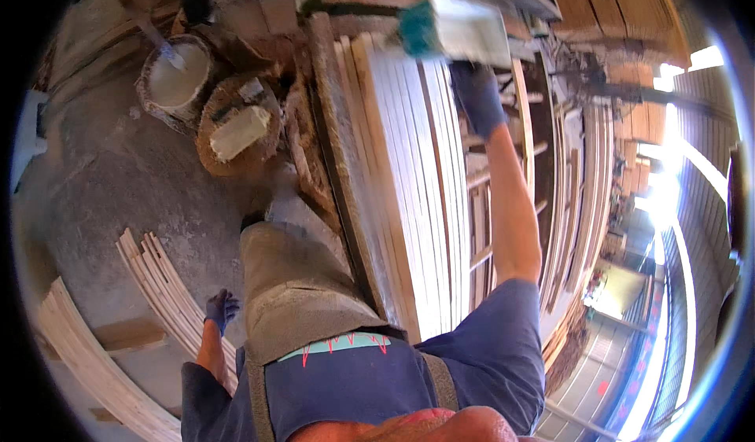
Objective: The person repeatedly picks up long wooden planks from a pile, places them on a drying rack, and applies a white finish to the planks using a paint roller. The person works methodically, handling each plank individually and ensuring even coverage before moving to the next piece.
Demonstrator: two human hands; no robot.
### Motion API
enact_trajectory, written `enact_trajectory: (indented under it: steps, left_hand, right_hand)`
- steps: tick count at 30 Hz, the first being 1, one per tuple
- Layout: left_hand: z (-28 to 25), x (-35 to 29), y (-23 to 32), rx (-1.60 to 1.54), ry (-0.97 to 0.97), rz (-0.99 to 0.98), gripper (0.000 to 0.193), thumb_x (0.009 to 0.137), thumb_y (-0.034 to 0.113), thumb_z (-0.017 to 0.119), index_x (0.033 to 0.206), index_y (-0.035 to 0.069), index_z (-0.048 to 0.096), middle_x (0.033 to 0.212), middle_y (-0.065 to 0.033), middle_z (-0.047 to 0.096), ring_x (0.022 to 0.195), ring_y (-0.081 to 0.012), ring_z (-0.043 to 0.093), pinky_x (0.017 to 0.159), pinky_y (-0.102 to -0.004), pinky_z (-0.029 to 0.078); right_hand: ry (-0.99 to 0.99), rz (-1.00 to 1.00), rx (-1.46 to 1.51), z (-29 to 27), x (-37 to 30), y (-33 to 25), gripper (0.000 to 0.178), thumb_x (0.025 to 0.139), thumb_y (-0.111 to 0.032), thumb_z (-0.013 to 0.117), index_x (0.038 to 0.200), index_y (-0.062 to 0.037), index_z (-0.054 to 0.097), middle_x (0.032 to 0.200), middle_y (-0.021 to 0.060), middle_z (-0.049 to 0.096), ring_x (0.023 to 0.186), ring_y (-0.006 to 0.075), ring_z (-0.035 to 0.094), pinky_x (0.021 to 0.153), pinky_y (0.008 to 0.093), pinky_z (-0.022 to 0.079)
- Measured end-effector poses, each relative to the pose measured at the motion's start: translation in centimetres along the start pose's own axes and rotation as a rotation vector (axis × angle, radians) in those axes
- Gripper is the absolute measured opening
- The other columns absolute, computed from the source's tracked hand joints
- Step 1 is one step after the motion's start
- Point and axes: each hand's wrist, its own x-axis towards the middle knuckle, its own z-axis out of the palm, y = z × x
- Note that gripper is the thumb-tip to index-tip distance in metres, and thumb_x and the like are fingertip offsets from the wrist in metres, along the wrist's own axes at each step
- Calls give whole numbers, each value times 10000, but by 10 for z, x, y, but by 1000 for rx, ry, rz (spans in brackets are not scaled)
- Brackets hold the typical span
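Note:
My right hand, in a dark blue glove, stretches far forward over the workbench. Its fingers are closed on a white box-shaped tool with a teal end, slightly smeared by motion. Below it, long wooden strips lie side by side on the bench, several with whitish upper faces. My left hand, gloved in the same dark blue, hangs low at my left side. Its fingers are spread and hold nothing. Near it, at a lower level, is a stack of thin wooden strips.
Left of the bench stands a bucket of whitish liquid with a brush-like tool in it. Next to it is a crusted round container bearing a pale block. A wooden rack is to the right of the strips. More boards lie at lower left.

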Motion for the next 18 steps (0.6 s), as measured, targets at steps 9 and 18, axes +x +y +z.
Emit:
enact_trajectory:
  steps: [9, 18]
  left_hand:
    - [63, 62, 57, -283, -360, 347, 432, 947, 427, 533, 1232, 105, 579, 1131, -143, 618, 951, -340, 612, 790, -482, 498]
    - [144, -22, -76, 229, -77, 551, 435, 945, 318, 605, 1226, -12, 564, 985, -110, 661, 876, -214, 663, 777, -347, 559]
  right_hand:
    - [-80, -64, 215, -5, -45, 13, 162, 882, -177, 503, 829, -114, 643, 662, 68, 628, 499, 222, 573, 480, 393, 451]
    - [-343, -127, 32, -66, -289, 250, 146, 948, -196, 507, 963, -97, 612, 734, 43, 608, 612, 182, 563, 600, 373, 471]
